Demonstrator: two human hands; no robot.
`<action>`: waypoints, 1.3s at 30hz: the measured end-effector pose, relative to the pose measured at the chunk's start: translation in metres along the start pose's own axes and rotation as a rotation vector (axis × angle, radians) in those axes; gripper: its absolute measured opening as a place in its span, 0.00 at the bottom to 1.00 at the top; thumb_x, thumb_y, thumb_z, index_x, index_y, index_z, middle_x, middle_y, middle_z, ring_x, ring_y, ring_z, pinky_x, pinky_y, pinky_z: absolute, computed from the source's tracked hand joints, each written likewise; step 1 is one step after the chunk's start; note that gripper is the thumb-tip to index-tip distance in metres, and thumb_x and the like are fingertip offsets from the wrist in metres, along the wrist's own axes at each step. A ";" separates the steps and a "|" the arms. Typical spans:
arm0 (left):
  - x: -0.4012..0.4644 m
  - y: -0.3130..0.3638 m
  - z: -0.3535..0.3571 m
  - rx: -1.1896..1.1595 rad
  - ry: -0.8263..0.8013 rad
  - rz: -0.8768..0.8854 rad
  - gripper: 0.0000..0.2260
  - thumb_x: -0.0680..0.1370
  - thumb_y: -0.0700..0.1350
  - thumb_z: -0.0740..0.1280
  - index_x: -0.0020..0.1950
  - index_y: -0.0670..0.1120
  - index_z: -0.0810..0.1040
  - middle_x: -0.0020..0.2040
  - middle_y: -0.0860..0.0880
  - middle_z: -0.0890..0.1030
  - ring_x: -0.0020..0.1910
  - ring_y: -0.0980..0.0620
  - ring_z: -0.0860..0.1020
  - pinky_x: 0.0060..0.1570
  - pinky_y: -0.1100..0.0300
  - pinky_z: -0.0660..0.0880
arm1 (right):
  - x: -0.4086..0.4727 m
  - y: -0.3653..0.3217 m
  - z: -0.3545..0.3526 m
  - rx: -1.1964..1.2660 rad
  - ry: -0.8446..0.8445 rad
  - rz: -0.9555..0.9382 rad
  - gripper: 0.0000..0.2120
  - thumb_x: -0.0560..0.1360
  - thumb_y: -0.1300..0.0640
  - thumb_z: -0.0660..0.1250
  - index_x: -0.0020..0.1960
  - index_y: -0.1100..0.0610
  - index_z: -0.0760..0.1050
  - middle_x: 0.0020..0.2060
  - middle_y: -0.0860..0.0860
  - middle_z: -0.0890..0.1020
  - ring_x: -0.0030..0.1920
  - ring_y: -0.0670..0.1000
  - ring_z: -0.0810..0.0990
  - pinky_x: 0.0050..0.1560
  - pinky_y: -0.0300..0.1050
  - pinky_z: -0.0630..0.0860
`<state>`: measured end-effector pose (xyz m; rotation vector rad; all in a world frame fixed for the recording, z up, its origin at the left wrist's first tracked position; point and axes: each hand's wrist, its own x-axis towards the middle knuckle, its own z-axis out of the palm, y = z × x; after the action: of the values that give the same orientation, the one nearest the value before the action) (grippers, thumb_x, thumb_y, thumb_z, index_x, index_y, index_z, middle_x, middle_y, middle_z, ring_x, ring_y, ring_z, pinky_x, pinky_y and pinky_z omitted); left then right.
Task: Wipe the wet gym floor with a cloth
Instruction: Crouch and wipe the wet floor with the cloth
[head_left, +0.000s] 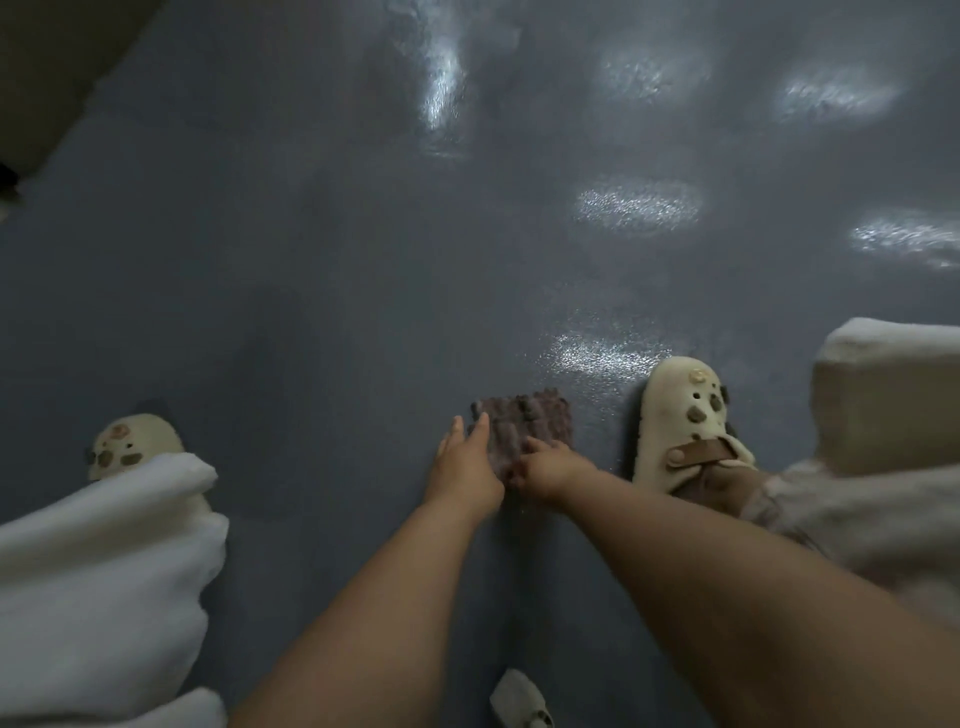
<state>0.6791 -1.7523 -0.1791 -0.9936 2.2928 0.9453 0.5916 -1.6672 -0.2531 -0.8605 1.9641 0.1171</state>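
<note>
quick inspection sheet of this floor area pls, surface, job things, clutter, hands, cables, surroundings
surface: grey-blue gym floor, with shiny wet patches ahead and to the right
job's things: brownish nubby cloth lying flat on the floor between the feet
clutter: small pale object at the bottom edge, too unclear to name
grippers: left hand rests with straight fingers on the cloth's left edge; right hand pinches its near edge
cables: nothing seen
surroundings: cream clog with brown strap right of the cloth, matching clog far left, pale trouser legs, beige surface at top left
</note>
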 end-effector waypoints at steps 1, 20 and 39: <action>-0.006 0.004 0.001 -0.003 0.009 0.021 0.31 0.77 0.37 0.60 0.78 0.47 0.52 0.78 0.42 0.50 0.76 0.45 0.51 0.73 0.60 0.50 | -0.007 0.006 -0.006 0.026 0.027 0.013 0.22 0.78 0.47 0.58 0.70 0.51 0.68 0.72 0.55 0.66 0.71 0.59 0.64 0.68 0.52 0.64; -0.039 0.033 -0.001 0.044 0.095 0.165 0.27 0.77 0.44 0.63 0.75 0.44 0.61 0.73 0.41 0.64 0.72 0.42 0.62 0.70 0.56 0.60 | -0.119 0.049 -0.009 0.104 0.385 0.214 0.15 0.77 0.54 0.57 0.59 0.55 0.76 0.62 0.58 0.73 0.62 0.60 0.71 0.60 0.51 0.71; 0.069 0.087 0.090 0.085 0.156 -0.176 0.39 0.79 0.57 0.61 0.77 0.45 0.39 0.75 0.35 0.37 0.75 0.36 0.42 0.72 0.43 0.48 | -0.063 0.141 -0.030 0.254 0.337 0.369 0.20 0.80 0.54 0.54 0.71 0.57 0.65 0.71 0.57 0.62 0.70 0.58 0.59 0.68 0.51 0.63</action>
<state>0.5820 -1.6722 -0.2463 -1.2476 2.3032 0.7155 0.5019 -1.5419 -0.2232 -0.3616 2.3768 -0.0679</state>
